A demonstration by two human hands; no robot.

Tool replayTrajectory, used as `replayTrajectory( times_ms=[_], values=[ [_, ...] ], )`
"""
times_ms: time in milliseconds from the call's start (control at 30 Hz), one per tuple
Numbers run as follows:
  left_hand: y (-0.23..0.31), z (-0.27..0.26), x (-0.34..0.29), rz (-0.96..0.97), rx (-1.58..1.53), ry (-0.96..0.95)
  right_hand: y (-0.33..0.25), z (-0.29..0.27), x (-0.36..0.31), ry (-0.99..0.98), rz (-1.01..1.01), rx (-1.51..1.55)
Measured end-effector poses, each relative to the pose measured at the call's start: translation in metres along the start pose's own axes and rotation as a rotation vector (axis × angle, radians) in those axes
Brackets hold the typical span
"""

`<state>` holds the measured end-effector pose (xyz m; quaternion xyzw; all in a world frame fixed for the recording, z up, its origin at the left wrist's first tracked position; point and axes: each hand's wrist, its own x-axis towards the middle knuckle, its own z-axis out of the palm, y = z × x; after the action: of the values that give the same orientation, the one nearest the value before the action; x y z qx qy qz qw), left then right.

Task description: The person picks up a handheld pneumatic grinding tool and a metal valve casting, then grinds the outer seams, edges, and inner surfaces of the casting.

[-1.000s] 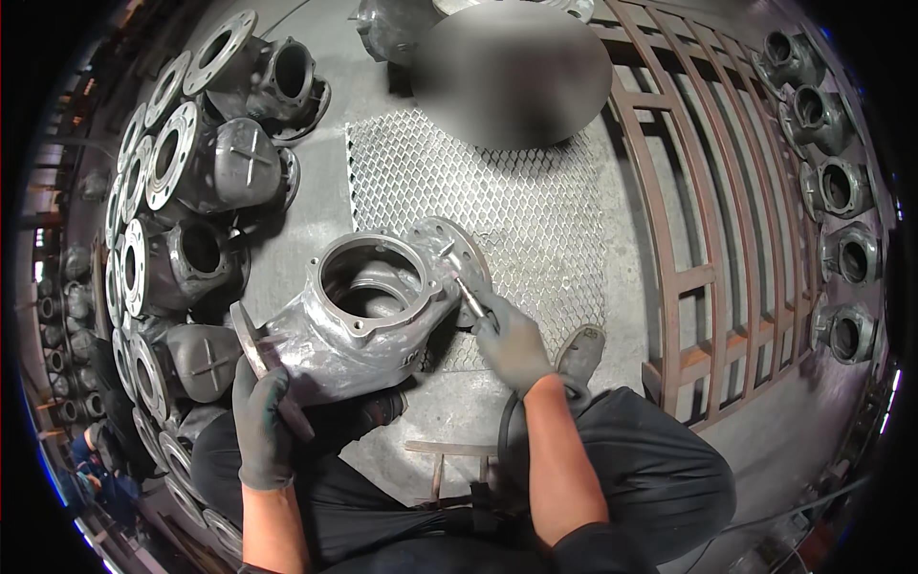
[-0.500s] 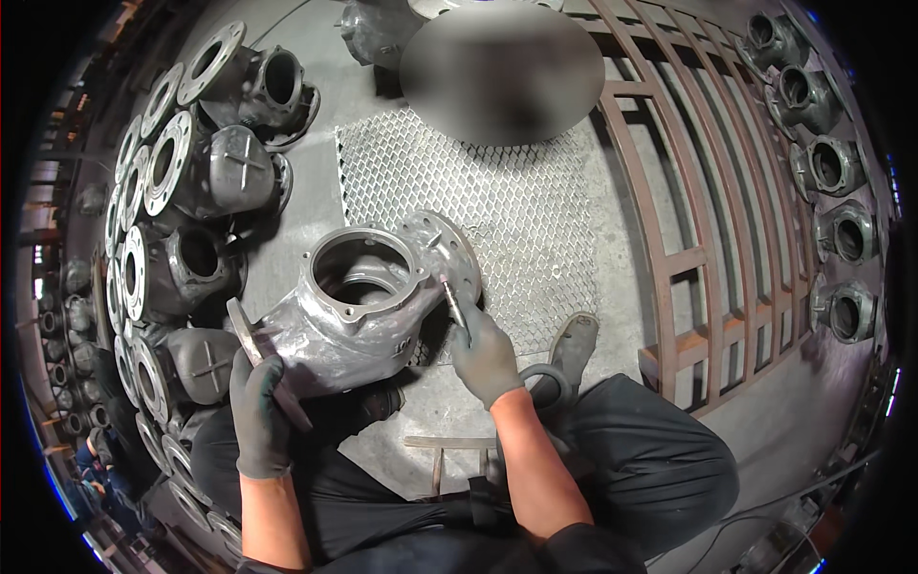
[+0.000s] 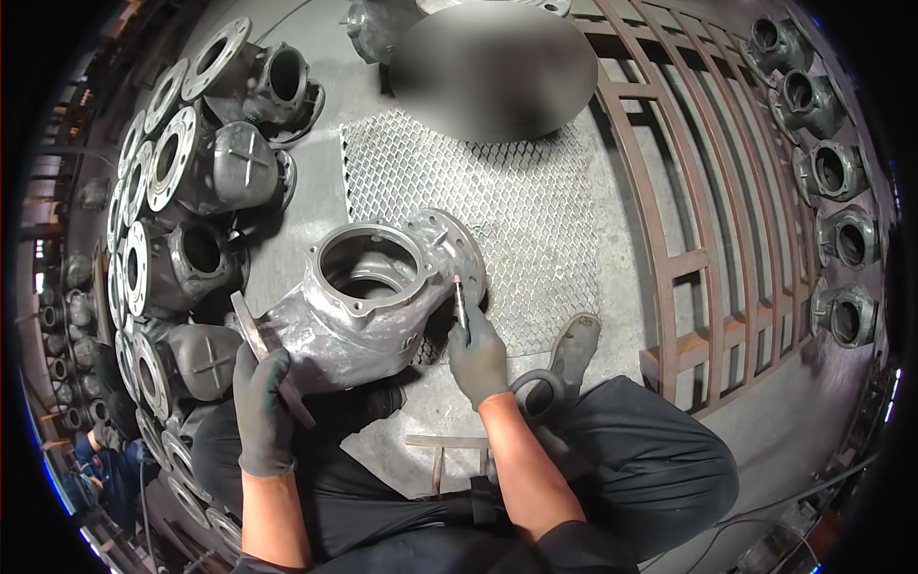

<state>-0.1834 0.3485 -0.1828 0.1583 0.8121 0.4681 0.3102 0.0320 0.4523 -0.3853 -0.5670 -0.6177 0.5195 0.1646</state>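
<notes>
A grey cast-metal valve body (image 3: 368,335) lies tilted in front of me, its round top opening facing up. Gripping the rim of its left flange (image 3: 251,325) is my gloved left hand (image 3: 263,411), fingers wrapped round the edge. My gloved right hand (image 3: 478,362) is closed round a slim pencil grinder (image 3: 461,308) with a small pink tip. That tip is at the neck beside the right flange (image 3: 459,256); whether it touches the metal I cannot tell. What supports the casting underneath is mostly hidden.
Rows of similar castings (image 3: 229,167) stand close on the left, and more (image 3: 830,167) line the far right. A metal mesh mat (image 3: 521,210) lies on the floor ahead. To its right is a brown metal rack frame (image 3: 684,263). A blurred patch hides something beyond the mat.
The valve body has shifted slightly to the right in view. My right hand and the grinder tip are only slightly displaced along the neck; my left hand keeps its grip.
</notes>
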Motion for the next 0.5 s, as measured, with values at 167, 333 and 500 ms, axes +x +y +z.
replayTrajectory(
  times_ms=[167, 333, 500],
  values=[
    [0.006, 0.0, -0.001, -0.022, 0.046, -0.008, 0.001, 0.002, -0.004, 0.008, -0.043, 0.043],
    [0.013, 0.005, -0.001, -0.09, -0.11, 0.005, 0.001, 0.0, -0.002, 0.018, -0.083, -0.011],
    [0.018, 0.015, -0.004, 0.058, -0.195, -0.014, 0.032, -0.009, 0.0, -0.036, -0.118, 0.083]
  ],
)
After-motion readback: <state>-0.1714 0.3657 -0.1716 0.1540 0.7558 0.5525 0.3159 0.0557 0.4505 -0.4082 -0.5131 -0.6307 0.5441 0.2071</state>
